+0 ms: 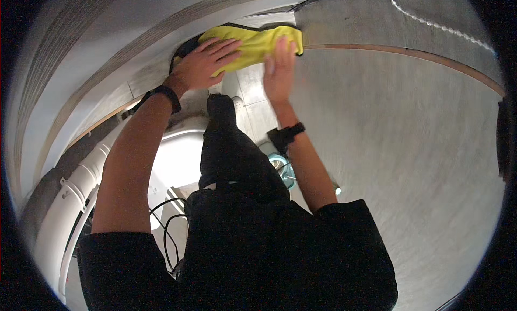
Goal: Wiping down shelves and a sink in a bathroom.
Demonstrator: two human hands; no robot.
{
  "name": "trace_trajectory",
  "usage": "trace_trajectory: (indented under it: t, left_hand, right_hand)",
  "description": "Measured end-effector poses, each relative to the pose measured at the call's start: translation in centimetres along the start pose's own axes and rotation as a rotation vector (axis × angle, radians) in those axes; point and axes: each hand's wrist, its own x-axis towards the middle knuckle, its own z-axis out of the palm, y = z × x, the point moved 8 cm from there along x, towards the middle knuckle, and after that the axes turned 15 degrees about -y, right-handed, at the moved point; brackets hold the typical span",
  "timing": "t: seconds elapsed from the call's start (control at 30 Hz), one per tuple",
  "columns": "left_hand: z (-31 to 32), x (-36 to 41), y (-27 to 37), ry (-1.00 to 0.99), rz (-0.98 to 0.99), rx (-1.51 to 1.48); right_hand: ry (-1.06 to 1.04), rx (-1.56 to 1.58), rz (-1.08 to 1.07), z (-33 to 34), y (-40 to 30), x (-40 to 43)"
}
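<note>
A yellow cloth with a black border [252, 48] lies spread across a ledge at the top of the view, by the corner of the grey wall. My left hand [206, 64] rests flat on the cloth's left half, its fingers spread and a dark band on the wrist. Against the right end of the cloth is my right hand [281, 70], blurred, with its fingers stretched out and a dark band at its wrist too. Neither hand's fingers are curled around the cloth. Part of the cloth's lower left edge is hidden behind my left hand.
A striped blind [117, 40] hangs at the left. A white pipe [76, 185] runs below it, near black cables [164, 230]. A grey wall [391, 133] with a brown strip [363, 47] fills the right. A beaded chain [436, 25] hangs at upper right; a light-blue container [289, 177] stands low down.
</note>
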Motion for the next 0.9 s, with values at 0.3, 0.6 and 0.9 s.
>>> trace_trajectory:
  t: [0.3, 0.6, 0.9]
  left_hand:
    - [0.0, -0.2, 0.4, -0.035, -0.011, 0.010]
    - [1.9, -1.0, -0.8, -0.159, -0.078, 0.022]
    - [-0.1, -0.2, 0.3, 0.006, 0.004, -0.003]
  right_hand:
    - [-0.239, -0.012, -0.221, 0.6, 0.6, -0.2]
    - [-0.187, 0.173, -0.124, 2.8, -5.2, -1.5]
    - [0.186, 0.006, 0.000, -0.2, -0.4, -0.8]
